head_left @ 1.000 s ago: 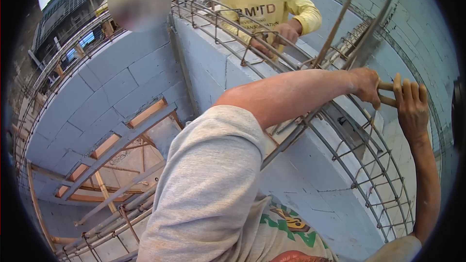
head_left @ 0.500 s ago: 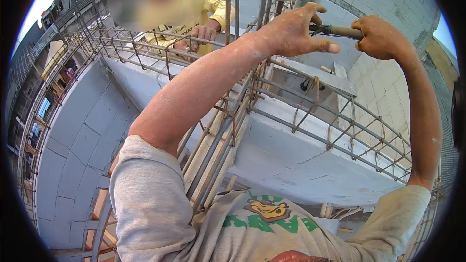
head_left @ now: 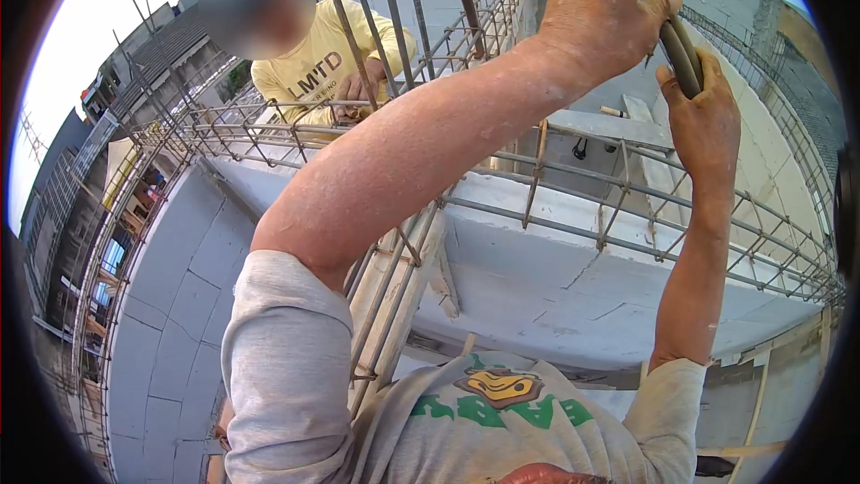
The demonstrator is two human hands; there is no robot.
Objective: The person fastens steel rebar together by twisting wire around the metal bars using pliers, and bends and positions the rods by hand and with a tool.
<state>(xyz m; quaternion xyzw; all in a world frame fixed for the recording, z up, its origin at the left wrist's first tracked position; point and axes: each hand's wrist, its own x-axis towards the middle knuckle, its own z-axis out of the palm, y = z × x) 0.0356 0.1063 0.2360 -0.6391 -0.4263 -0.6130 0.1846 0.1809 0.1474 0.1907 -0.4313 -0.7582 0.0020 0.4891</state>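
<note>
My right hand point(head_left: 708, 116) is closed round the lower end of a two-handled tool that looks like pincers point(head_left: 683, 58), its dark handles side by side and slanting up to the left. Higher up, my left hand point(head_left: 602, 13) is bent over, with its thumb against the upper part of the same tool. Its fingertips are cut off by the top edge or turned away. The tool's head is hidden, and thin dark wire shows beside the left hand. Both hands are raised above a rebar cage point(head_left: 618, 197) on a block wall.
Upright rebar rods point(head_left: 387, 9) and a brown pipe point(head_left: 466, 4) stand beyond my left arm. A co-worker in a yellow shirt point(head_left: 327, 72) has both hands at the far cage. Pale block walls point(head_left: 170, 305) drop away on the left. A board point(head_left: 609, 128) lies behind.
My left hand has moved up and right and closed from spread fingers onto the tool. My right hand has come lower, and the tool has turned from level to steep. The view has shifted.
</note>
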